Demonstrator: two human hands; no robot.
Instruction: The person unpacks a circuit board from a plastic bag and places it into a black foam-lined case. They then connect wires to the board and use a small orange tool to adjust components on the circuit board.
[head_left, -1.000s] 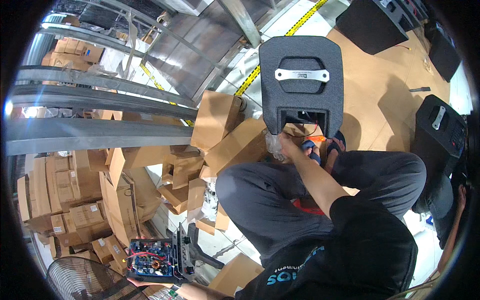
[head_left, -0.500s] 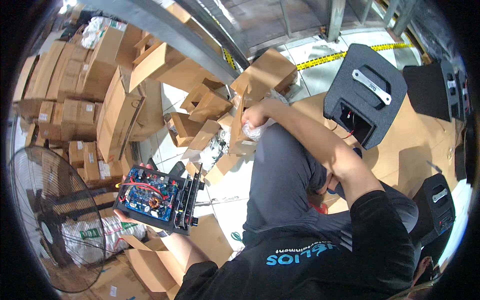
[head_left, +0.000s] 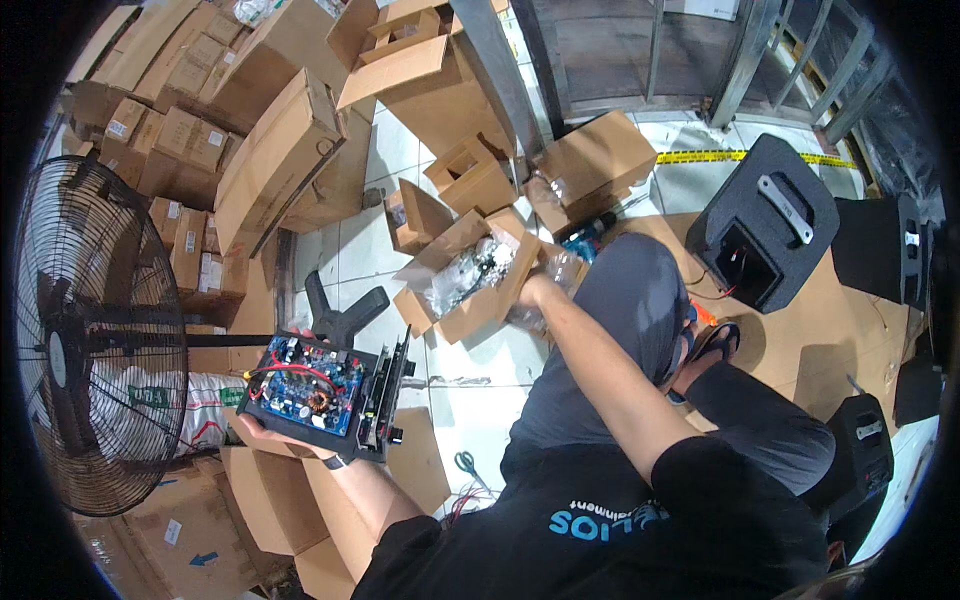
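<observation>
An amplifier module (head_left: 315, 385) lies across my left hand (head_left: 265, 432), the palm under it and the fingertips showing at its far edge. Its black plate carries a blue circuit board with red wires and a copper coil; a black panel with knobs faces right. My right hand (head_left: 541, 288) reaches down at the right side of an open cardboard box (head_left: 462, 322), next to a clear plastic bag (head_left: 572, 268). Its fingers are hidden behind the box wall and plastic. Inside the box are clear bags of small parts (head_left: 470, 272).
A black fan (head_left: 110, 335) stands at the left before stacked cartons (head_left: 180, 140). Green-handled scissors (head_left: 468, 465) and a black three-armed stand (head_left: 345, 310) are on the tiles. At the right are a black speaker cabinet (head_left: 775, 215) with an open cutout and other speakers (head_left: 860, 450).
The view has shifted, so the boxes and speakers appear elsewhere. My right hand has moved lower along the box's side and its fingers are now hidden. My left hand still holds the amplifier module.
</observation>
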